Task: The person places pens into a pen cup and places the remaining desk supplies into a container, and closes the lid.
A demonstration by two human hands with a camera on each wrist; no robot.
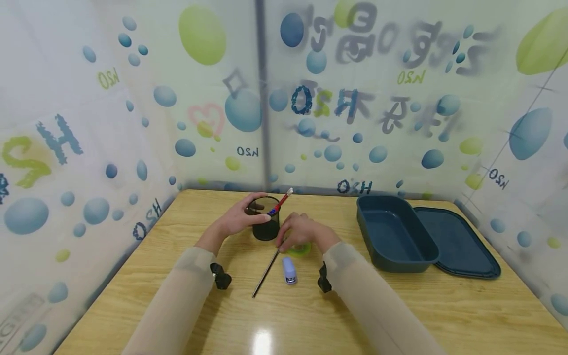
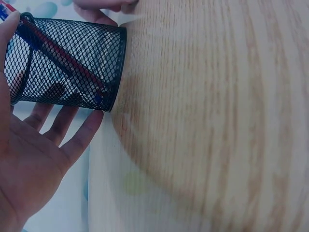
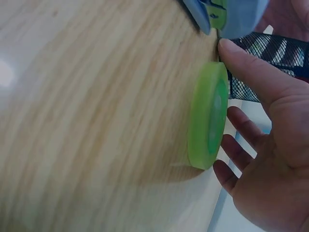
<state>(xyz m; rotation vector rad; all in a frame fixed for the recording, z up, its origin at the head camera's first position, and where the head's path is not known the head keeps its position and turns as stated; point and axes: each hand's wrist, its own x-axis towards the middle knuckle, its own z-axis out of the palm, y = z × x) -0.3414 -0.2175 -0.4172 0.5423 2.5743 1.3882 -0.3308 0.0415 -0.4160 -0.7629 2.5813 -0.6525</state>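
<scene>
On the table stands a black mesh pen holder (image 1: pixel 266 230), upright, with a red pen (image 1: pixel 284 198) and a blue one leaning inside it. My left hand (image 1: pixel 237 217) holds the holder near its rim, thumb in front and fingers behind. A slim dark pencil-like stick (image 1: pixel 266 273) lies slanting on the table, and my right hand (image 1: pixel 303 231) pinches its far end between thumb and forefinger. Under that hand lies a green tape roll (image 3: pixel 203 121), partly hidden in the head view. A light purple stapler (image 1: pixel 289 270) rests just right of the stick.
To the right sits a dark blue rectangular box (image 1: pixel 399 229), open at the top. Its flat dark lid (image 1: pixel 461 241) lies beside it, partly behind the box. A patterned curtain (image 1: pixel 328 123) hangs around the back and sides of the wooden table (image 1: pixel 346 325).
</scene>
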